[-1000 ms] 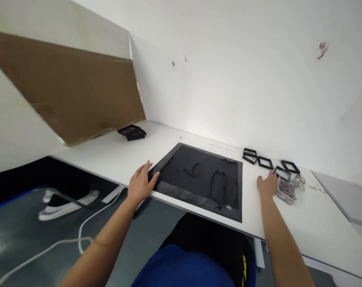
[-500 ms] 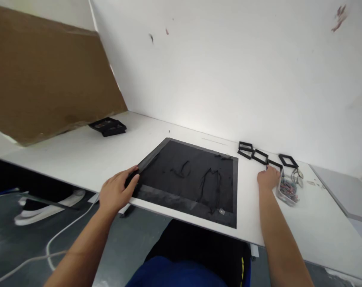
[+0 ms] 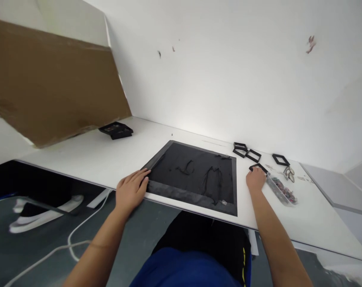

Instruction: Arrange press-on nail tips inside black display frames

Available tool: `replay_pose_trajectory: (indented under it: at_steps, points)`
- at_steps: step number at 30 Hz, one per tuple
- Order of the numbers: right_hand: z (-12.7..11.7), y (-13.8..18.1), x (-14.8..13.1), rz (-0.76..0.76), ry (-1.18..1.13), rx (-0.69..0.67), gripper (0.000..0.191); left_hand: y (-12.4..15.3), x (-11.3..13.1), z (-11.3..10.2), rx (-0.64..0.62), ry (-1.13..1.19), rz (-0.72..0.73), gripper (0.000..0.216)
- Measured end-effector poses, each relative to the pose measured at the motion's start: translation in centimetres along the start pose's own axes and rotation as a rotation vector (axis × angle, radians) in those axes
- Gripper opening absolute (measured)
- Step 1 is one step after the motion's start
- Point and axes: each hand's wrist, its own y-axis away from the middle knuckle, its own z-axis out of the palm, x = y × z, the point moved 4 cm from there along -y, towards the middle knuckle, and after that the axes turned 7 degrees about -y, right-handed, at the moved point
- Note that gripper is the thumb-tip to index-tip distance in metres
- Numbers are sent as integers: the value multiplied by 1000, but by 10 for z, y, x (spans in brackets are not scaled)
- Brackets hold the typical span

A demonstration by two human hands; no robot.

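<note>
A flat black mat (image 3: 195, 175) with raised, wrinkled marks lies on the white table along its front edge. My left hand (image 3: 132, 190) rests on the mat's near left corner, fingers stretched out and holding nothing. To the right of the mat, my right hand (image 3: 256, 180) has its fingers closed on the near side of a small black frame (image 3: 262, 167), partly hidden by the hand. Right beside that hand is a clear plastic box (image 3: 280, 191) with many small coloured pieces in it.
Several more black frames, one an open rectangle (image 3: 253, 155) and one a lone frame (image 3: 280, 160), lie near the wall. Dark frames are stacked (image 3: 116, 130) at the back left by a brown board (image 3: 58, 83). Beside the box lie looped light-coloured items (image 3: 289, 174).
My right hand has drawn the frame away from the neighbouring frames, toward me. The plastic box has turned. My left hand has shifted along the mat's corner, its fingers now flatter. The view has shifted slightly.
</note>
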Motion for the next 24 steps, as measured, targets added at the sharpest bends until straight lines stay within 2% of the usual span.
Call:
replay_pose_trajectory:
  at_steps: [8,15,18,24]
  points:
    - [-26,36,-23,-168,-141,-90,40,23,10,-1,61,131,-62,58]
    - [-55,65,-47,-318,-485,-119,39,63,37,-11,205,324,2,49]
    - [-72,73,-48,-278,-669,-79,38,71,53,-27,250,424,119,43]
    - [-128,99,-51,-48,-1099,22,37,71,89,-65,384,611,332,25]
